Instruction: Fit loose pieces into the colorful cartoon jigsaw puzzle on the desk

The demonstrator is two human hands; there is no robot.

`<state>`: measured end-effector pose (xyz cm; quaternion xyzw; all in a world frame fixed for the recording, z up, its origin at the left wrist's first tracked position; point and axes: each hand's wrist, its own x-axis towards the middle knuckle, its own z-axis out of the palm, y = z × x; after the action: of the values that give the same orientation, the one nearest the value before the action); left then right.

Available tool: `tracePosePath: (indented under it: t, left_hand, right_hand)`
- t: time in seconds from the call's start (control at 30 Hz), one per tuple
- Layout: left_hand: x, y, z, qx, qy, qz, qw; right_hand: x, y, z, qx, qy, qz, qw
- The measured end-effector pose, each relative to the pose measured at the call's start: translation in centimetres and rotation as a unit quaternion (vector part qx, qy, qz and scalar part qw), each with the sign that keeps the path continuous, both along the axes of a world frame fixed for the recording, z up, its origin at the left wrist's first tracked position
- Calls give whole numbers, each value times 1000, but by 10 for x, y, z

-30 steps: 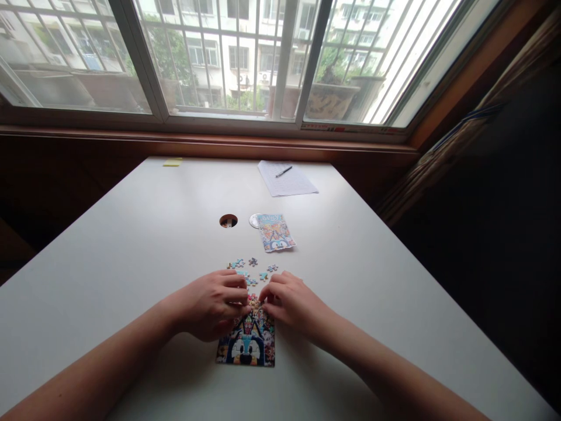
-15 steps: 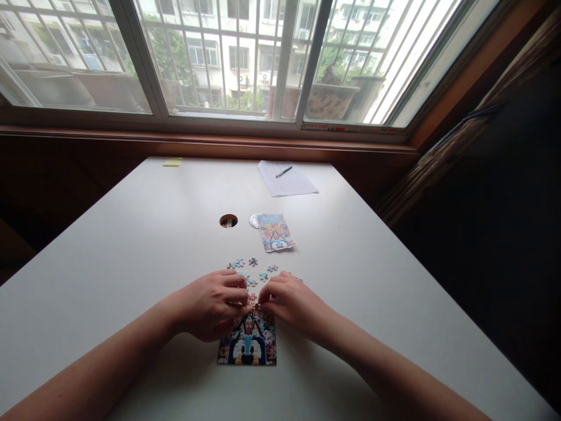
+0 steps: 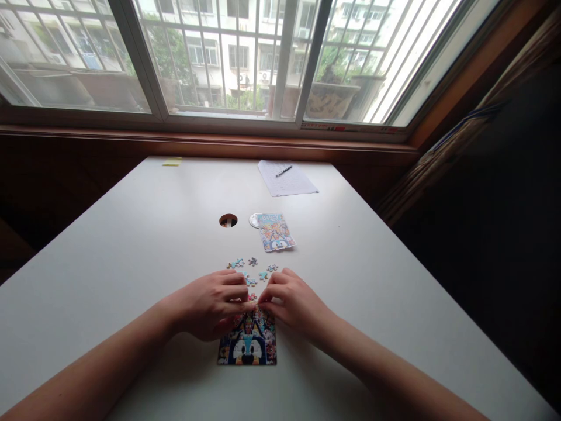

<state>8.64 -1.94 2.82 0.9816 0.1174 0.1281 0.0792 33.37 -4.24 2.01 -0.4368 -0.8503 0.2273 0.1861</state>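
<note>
Partly built puzzle [image 3: 248,349] has slid a hair to the right and straightened up since a second ago, and the right hand [image 3: 294,297] has shifted slightly, its fingertips now right up near the other hand's. So, closest to the camera is the puzzle's bottom edge, with a blue cartoon dog face on it, lying flat on the white table [image 3: 131,263]. The left hand [image 3: 215,305] covers its upper left part, fingers curled. The right hand is at the upper right with thumb and index bunched close. Fingertips almost meet over the top part; can't tell if they touch, or if either hand is pinching a piece. Just past them are some loose pieces [image 3: 253,261], a few half hidden by the hands. Further back there's a small picture sheet [image 3: 277,235] overlapping a round silvery disc [image 3: 253,221], with a round hole [image 3: 228,221] to the left. Far end: papers [image 3: 294,186] with a pen [image 3: 284,171] on top, yellow sticky notes [image 3: 172,162] off left, then a barred window [image 3: 163,118].
</note>
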Motion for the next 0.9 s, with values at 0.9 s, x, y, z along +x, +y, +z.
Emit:
tracePosePath:
  t: [0.9]
  left_hand:
    - [1, 0, 1, 9, -5, -14, 1000]
  right_hand:
    - [61, 36, 17, 55, 137, -216, 965]
